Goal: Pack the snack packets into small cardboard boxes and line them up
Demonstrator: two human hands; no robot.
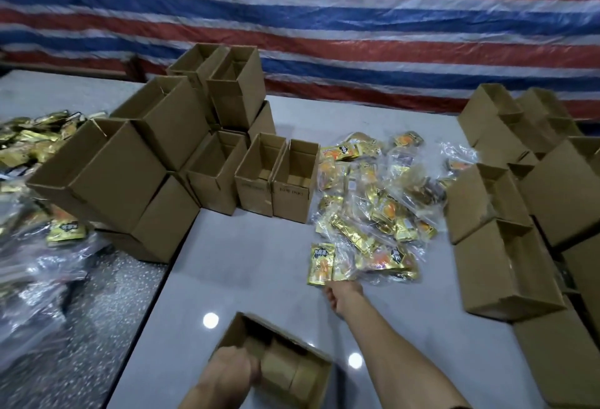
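Gripping the left wall of an open box (281, 363) with left hand (233, 368), fingers curled over the rim and into it; somewhat blurred. Holding that open box at the near edge of the grey table (243, 262), mouth up toward the camera. Seeing cardboard-coloured shapes inside; not telling flaps from contents.

Holding right hand (342, 295) out on an extended arm, well ahead of the open box, at the near end of the heap of snack packets (380, 200). Touching the lower edge of a gold packet (321, 264) with fingertips hidden under the wrappers; not telling whether pinching or only touching.

Noting the heap spreading over the table's middle: gold and orange wrappers, many in clear bags, between box groups on either side.

Noting a row of open-topped boxes (256, 187) standing upright side by side just left of the heap, with the rightmost against the packets.

Noting a taller stack of boxes (156, 155) piling behind and left of that row, some tilting.

Noting more open boxes (506, 265) crowding the right side.

Noting a second mass of bagged packets (48, 236) lying far left on a speckled surface.

Noting a red, white and blue striped tarp (324, 18) hanging behind everything.
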